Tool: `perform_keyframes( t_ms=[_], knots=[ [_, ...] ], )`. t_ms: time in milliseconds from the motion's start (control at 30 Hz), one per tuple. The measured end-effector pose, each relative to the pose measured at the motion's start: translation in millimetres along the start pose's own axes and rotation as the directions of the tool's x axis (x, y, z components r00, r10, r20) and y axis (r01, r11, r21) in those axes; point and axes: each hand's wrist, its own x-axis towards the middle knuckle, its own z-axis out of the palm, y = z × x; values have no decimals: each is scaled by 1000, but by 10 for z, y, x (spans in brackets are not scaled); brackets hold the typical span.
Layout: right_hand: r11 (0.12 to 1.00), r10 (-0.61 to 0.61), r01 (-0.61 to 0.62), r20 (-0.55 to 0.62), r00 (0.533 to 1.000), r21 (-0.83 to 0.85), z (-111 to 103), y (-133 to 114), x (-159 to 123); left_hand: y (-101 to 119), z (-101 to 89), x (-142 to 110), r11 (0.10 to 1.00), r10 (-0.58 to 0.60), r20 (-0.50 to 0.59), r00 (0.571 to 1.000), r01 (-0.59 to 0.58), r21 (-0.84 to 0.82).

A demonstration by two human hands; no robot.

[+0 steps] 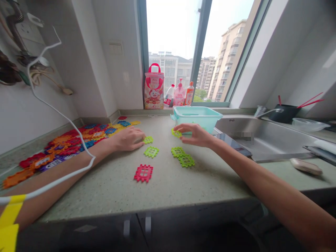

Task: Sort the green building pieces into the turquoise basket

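One green tile (pixel 175 132) was pinched in the right hand (pixel 195 134) near the tub (pixel 206 123), another tile (pixel 148 140) sat at the fingertips of the left hand (pixel 128 138), whose grip I couldn't tell remotely, and I judged a loose pinch could drop the first.

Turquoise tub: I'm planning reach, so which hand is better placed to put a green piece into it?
Probably the right hand: it is just in front of the turquoise tub, with a green piece at its grip. The left hand, at another green piece, is farther away.
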Motion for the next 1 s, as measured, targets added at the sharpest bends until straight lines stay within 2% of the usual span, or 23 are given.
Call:
perform_keyframes(
  t_ms=[100,200,267,367,467,600,667,833,933,1000],
  knots=[
    [999,32,-35,183,983,15,15,-114,-13,-34,37,-10,999,-40,6,999,40,-17],
    [998,63,-51,334,940,-45,47,-191,-18,-35,34,-13,997,-77,-50,996,76,-18],
    [995,88,-65,377,922,-74,60,-219,-16,-17,-4,-13,998,-60,-102,993,56,-41],
    [994,101,-75,383,918,-81,67,-229,-11,56,-89,-6,991,-28,-192,981,1,-136],
    [992,103,-69,361,927,-104,80,-218,-9,175,-132,15,960,30,-215,976,-88,-266],
    [982,127,-75,311,942,-173,123,-210,-9,279,-85,50,896,193,-63,979,-202,-394],
    [976,129,-67,297,946,-209,150,-205,-8,275,-54,59,894,214,-27,976,-207,-396],
    [963,103,-48,201,974,-265,195,-163,0,226,1,67,924,153,-16,988,-148,-353],
    [960,22,-10,41,999,-281,172,-168,12,227,46,80,942,62,-29,998,-68,-329],
    [961,-48,19,-97,994,-275,135,-211,22,221,82,89,950,8,-38,999,-20,-311]
  ],
)
